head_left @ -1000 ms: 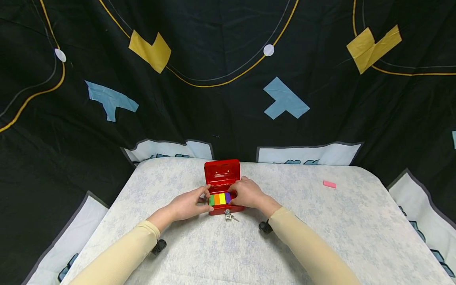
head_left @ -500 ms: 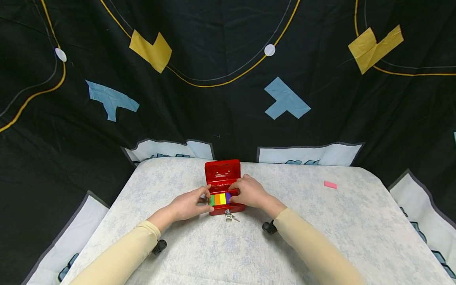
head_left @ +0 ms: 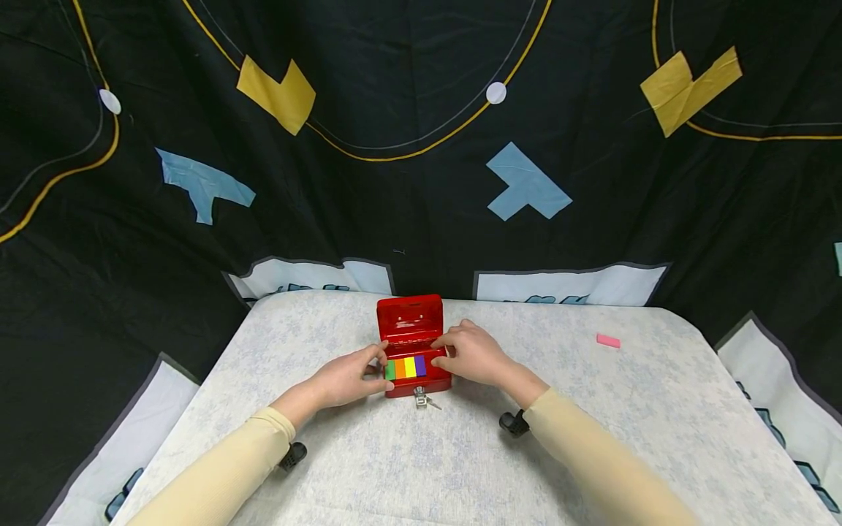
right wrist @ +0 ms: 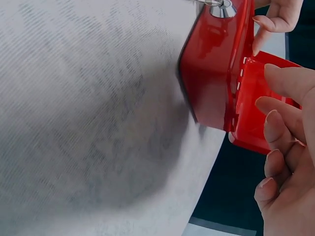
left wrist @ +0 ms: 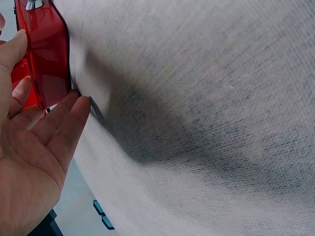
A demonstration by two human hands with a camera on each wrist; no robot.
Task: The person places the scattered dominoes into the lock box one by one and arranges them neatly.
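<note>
A red metal cash box (head_left: 437, 385) stands at the table's far middle, its lid (head_left: 409, 313) raised at the back. In it, side by side from the left, lie green (head_left: 390, 370), orange (head_left: 400, 368), yellow (head_left: 410, 367) and purple (head_left: 420, 365) blocks. My left hand (head_left: 349, 376) holds the box's left end, thumb at the front rim; the left wrist view shows fingertips against the wall. Over the right end hovers my right hand (head_left: 473, 358), thumb and index finger apart with nothing between them. A lock with keys (head_left: 421, 398) sits on the front face.
A small pink block (head_left: 608, 340) lies at the far right of the cloth-covered table (head_left: 368, 467). Behind the table hangs a black curtain (head_left: 408, 219) with yellow and blue shapes. Both wrists carry black cameras (head_left: 514, 423).
My right hand has let go of the purple block and drawn back to the right, over the box's right end. My left hand stays where it was.
</note>
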